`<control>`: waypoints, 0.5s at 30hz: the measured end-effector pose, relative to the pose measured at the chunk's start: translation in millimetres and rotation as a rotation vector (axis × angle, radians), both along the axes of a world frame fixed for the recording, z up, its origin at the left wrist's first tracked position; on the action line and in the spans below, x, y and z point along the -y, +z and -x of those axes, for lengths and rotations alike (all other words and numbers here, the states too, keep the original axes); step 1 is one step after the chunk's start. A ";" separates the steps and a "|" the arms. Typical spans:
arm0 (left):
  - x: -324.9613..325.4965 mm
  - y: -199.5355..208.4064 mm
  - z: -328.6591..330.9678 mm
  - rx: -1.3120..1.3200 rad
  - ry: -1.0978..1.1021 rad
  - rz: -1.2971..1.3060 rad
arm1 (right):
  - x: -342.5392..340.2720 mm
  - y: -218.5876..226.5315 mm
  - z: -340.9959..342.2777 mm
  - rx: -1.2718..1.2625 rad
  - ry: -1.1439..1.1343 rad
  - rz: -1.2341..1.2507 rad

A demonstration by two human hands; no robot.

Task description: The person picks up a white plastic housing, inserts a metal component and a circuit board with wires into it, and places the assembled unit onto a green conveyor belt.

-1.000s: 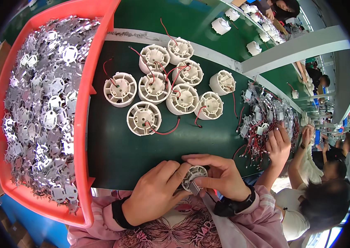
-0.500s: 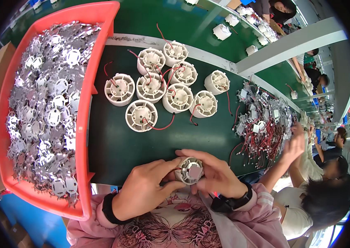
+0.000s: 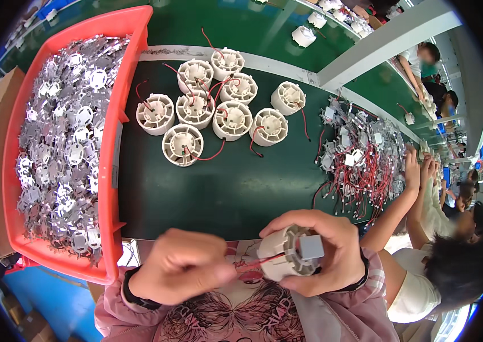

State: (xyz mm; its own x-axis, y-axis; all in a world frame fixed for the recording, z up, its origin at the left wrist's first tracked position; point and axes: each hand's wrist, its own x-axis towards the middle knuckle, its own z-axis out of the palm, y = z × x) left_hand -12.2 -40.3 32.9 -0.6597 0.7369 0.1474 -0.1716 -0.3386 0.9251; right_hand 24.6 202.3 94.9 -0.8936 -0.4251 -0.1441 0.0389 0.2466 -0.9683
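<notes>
A white round plastic housing [image 3: 275, 255] is gripped in my right hand [image 3: 335, 245], thumb below and fingers over the top. The housing is tilted so its ribbed end faces right, and a pale grey square block [image 3: 311, 247] sits at that end. Red and dark wires [image 3: 255, 263] come off its side and run left to my left hand [image 3: 187, 267]. My left hand is closed, thumb and fingers pinching at the wires' end; it is slightly blurred. Beyond my hands a group of similar white housings [image 3: 182, 145] stands on the dark green table, several with red wires sticking out.
At left lies a red bin [image 3: 115, 171] full of flat silvery metal plates [image 3: 76, 154]. A pile of small parts with red wires [image 3: 361, 165] spreads at right. A grey metal beam [image 3: 386, 43] crosses the far right. A co-worker's arms [image 3: 404, 199] reach in beside the pile.
My right hand has lifted and turned the housing sideways, moving it right. My left hand has come off the housing and pulled left along the wires. The view has shifted a little.
</notes>
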 end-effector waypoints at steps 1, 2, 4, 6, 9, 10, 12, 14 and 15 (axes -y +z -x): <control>-1.2 0.0 1.4 -0.083 -0.085 -0.031 | -1.3 1.7 -1.1 0.001 -0.014 0.017; -1.5 0.4 4.4 -0.085 -0.086 -0.029 | -1.9 2.5 -2.1 0.002 -0.028 0.033; -0.7 1.0 12.5 -0.400 0.074 0.100 | 1.2 -1.8 -4.5 -0.009 -0.081 0.049; -1.2 2.1 12.2 -0.553 0.155 0.172 | 4.5 -8.3 -6.5 -0.019 -0.186 0.083; -13.3 12.3 5.3 -0.326 0.075 0.290 | 8.5 3.5 -6.6 0.095 -0.122 -0.042; -18.1 17.6 3.1 -0.253 0.051 0.326 | 9.4 6.6 -5.9 0.146 -0.088 -0.108; -25.2 26.2 -0.3 -0.105 0.003 0.397 | 11.2 3.4 -0.5 -0.017 -0.030 -0.135; -24.7 29.8 -0.3 -0.032 -0.018 0.434 | 12.9 0.7 5.8 -0.342 0.079 -0.192; -22.8 29.2 1.1 0.170 -0.099 0.353 | 12.3 1.2 6.5 -0.342 0.079 -0.192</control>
